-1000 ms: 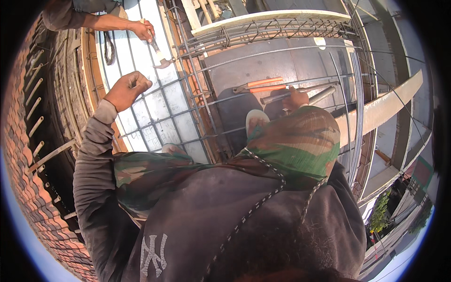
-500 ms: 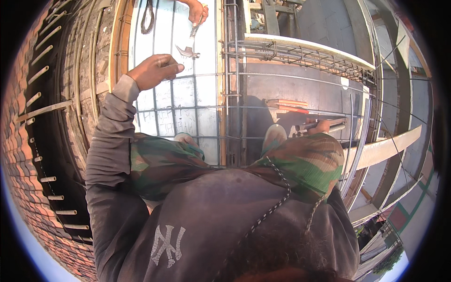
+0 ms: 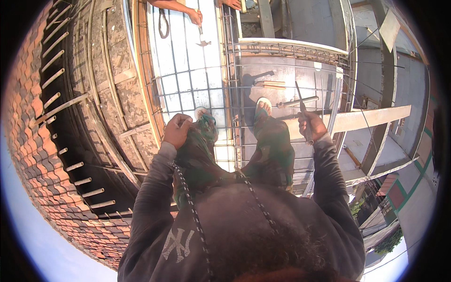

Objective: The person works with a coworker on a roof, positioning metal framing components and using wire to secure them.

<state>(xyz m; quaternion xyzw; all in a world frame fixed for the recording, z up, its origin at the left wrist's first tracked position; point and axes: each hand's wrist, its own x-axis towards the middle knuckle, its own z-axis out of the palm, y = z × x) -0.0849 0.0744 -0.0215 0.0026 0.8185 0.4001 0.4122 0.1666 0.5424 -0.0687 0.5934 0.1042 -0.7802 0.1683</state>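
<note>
My left hand (image 3: 177, 130) is beside my left knee, with its fingers curled and the thumb against them; anything small inside is hidden. My right hand (image 3: 312, 126) is wrapped round a long, thin dark tool (image 3: 300, 96), held upright with a pointed end away from me. Its exact kind is unclear. Past its tip lies a grey bar (image 3: 307, 100) on the brown board (image 3: 291, 70). Orange-brown sticks (image 3: 273, 84) and a dark hammer-shaped tool (image 3: 257, 76) are farther off on that board.
A grid of steel bars (image 3: 191, 72) covers a pale sheet (image 3: 185, 49) under my feet. Ahead, another person's hand (image 3: 195, 18) holds a claw hammer (image 3: 203, 43). A rebar cage (image 3: 296, 49) runs across on the right. Roof tiles (image 3: 42, 188) slope away at left, beside a dark gap.
I have risen higher above the grid. My left hand came back from the bars to my knee. My right hand lifted the thin tool off the board. The other person's hammer hand stays ahead.
</note>
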